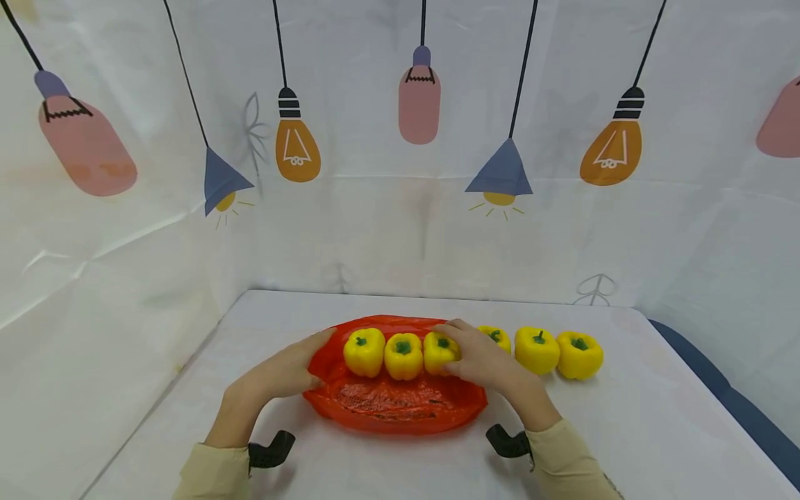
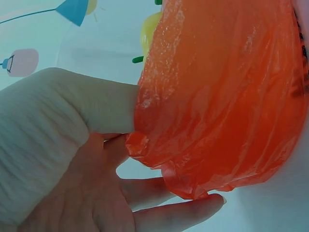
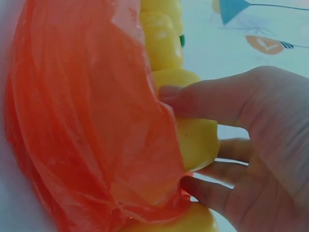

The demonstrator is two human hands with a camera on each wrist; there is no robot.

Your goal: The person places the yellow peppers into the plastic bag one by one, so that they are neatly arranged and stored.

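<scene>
A red plastic bag [image 1: 400, 410] lies spread on the table, with three yellow bell peppers in a row on it. My left hand [image 1: 295, 367] holds the bag's left edge; in the left wrist view the thumb [image 2: 113, 104] goes in behind the film and the fingers [image 2: 178, 212] lie along its outer edge. The left bell pepper [image 1: 364, 352] and the middle bell pepper [image 1: 403, 356] stand stem up, untouched. My right hand [image 1: 478, 354] grips the right bell pepper [image 1: 439, 351] between thumb and fingers. In the right wrist view, bag film [image 3: 96, 121] partly covers that pepper.
To the right of my right hand, three more yellow bell peppers [image 1: 537, 351] stand in a row on the white table [image 1: 644, 430], one partly behind the hand. A white sheet [image 1: 375, 229] printed with lamps hangs behind the table. A dark blue chair [image 1: 725, 396] stands beyond the right edge.
</scene>
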